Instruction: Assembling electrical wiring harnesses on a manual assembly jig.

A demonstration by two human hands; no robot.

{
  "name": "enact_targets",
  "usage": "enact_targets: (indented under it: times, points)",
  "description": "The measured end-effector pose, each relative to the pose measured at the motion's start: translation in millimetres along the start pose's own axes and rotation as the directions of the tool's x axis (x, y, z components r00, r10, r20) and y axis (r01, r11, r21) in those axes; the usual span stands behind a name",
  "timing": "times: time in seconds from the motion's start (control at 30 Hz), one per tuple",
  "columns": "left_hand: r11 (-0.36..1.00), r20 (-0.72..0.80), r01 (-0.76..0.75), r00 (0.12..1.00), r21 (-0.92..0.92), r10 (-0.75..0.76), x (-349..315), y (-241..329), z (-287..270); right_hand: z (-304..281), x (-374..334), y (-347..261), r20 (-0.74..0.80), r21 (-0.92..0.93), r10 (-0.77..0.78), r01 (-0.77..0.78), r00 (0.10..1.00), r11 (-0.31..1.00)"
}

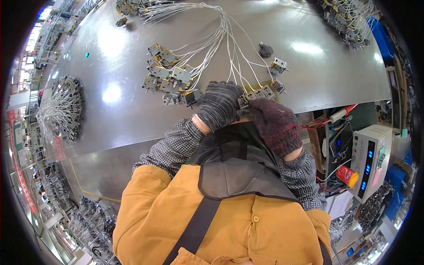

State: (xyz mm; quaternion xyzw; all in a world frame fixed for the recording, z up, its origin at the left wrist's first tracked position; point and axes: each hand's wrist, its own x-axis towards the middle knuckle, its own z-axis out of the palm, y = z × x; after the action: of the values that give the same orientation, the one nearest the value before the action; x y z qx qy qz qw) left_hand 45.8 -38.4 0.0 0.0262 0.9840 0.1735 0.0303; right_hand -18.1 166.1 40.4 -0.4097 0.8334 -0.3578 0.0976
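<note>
Grey-gloved left hand and maroon-gloved right hand curl beside the row of metal units at the near edge of the table; whether fingers pinch, I cannot tell; steadying it squarely, white wires slack, seems wise

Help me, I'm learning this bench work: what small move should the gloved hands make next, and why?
Perhaps the right hand should draw in the wired metal block beyond the right part of the row of blocks: that hand and the left hand are both at the row, while this block lies apart from it, nearby.
</note>
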Motion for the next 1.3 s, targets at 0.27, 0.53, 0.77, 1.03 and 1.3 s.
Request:
enact_targets:
  times: [0.27,0.53,0.77,1.03,1.3]
  points:
    - [0.999,-0.050,-0.037,0.998,-0.008,0.036,2,-8,8,3,-1,4,0.134,-0.248,-0.037,0.070,0.990,0.966]
    - [0.997,-0.069,-0.072,0.995,0.003,0.072,12,-2,3,0,3,-4,0.100,-0.190,0.033,-0.013,0.994,0.982]
    - [0.996,-0.023,-0.067,0.998,-0.060,0.065,11,-2,-4,1,3,0,0.073,-0.126,0.018,-0.009,0.997,0.992]
    - [0.969,-0.214,0.157,0.970,0.190,-0.115,-38,-42,-28,13,-5,-2,0.160,0.274,0.034,-0.078,0.987,0.959]
    - [0.991,0.070,0.074,0.994,0.115,-0.082,-41,-54,-33,63,-11,16,0.277,0.329,-0.019,-0.076,0.961,0.941]
